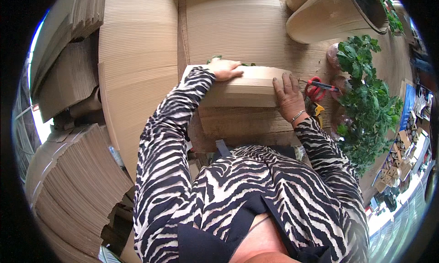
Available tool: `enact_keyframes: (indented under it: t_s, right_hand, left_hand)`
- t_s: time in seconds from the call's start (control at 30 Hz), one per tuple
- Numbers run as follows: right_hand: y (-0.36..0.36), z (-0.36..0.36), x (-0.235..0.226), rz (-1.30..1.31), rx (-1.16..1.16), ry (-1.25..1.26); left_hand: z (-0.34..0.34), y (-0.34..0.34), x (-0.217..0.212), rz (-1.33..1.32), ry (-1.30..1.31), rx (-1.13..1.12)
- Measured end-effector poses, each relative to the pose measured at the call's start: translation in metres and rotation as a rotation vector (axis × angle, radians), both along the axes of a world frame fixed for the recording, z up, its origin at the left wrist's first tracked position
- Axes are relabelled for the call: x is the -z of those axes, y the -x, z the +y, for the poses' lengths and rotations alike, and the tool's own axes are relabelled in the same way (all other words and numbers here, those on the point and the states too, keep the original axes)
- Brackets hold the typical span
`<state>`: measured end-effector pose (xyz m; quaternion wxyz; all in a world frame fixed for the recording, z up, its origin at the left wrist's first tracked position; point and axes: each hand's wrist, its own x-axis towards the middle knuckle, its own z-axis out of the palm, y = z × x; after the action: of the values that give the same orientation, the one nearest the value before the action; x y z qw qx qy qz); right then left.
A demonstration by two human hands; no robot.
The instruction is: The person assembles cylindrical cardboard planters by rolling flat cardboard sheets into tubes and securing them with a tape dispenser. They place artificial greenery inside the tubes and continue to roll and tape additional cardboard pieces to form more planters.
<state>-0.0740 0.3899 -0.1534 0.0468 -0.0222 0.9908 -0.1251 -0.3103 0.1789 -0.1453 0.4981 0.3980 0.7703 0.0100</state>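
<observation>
Through my head view, the left hand's (225, 71) fingers lie extended over the upper left of the cardboard carton (249, 88); the right hand's (289, 96) fingers drape, slightly apart, over its right end. With their undersides hidden, I can't tell whether either clamps. The carton sits directly beneath both, its long axis running left to right, roughly along the bench's (260, 128) near edge. Green leaves (214, 59) peek past its far side; red-handled scissors (314, 90) lie just right of my right hand, leafy bunches (366, 103) beyond, toward the bench's right edge.
</observation>
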Motion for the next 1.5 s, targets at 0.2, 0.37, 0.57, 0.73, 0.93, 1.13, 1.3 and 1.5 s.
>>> enact_keyframes:
  t_s: [0.2,0.37,0.57,0.73,0.93,1.13,1.3,1.5]
  right_hand:
    - [0.000,0.001,-0.001,0.022,0.017,0.026]
    - [0.011,0.004,-0.006,-0.055,0.031,0.111]
    - [0.024,0.011,-0.010,-0.118,0.005,0.079]
    - [0.029,0.012,-0.018,-0.225,0.046,0.140]
    - [0.023,0.012,-0.013,-0.124,0.013,0.080]
    - [0.025,0.011,-0.014,-0.148,0.009,0.077]
    - [0.042,0.014,-0.029,-0.265,-0.002,0.150]
    - [0.045,0.021,0.005,-0.289,0.015,0.503]
  left_hand:
    - [-0.012,0.032,0.006,-0.241,0.204,-0.161]
    - [-0.014,0.044,0.031,-0.292,0.266,-0.176]
    - [-0.026,0.053,0.073,-0.265,0.385,-0.129]
    - [0.016,0.041,0.024,0.200,0.244,0.092]
    - [0.034,0.011,0.052,-0.216,-0.446,-0.227]
    - [0.034,0.030,0.070,-0.490,0.014,-0.182]
    - [0.026,0.044,0.084,-0.521,0.023,-0.027]
    - [0.031,0.042,0.062,-0.668,0.268,-0.415]
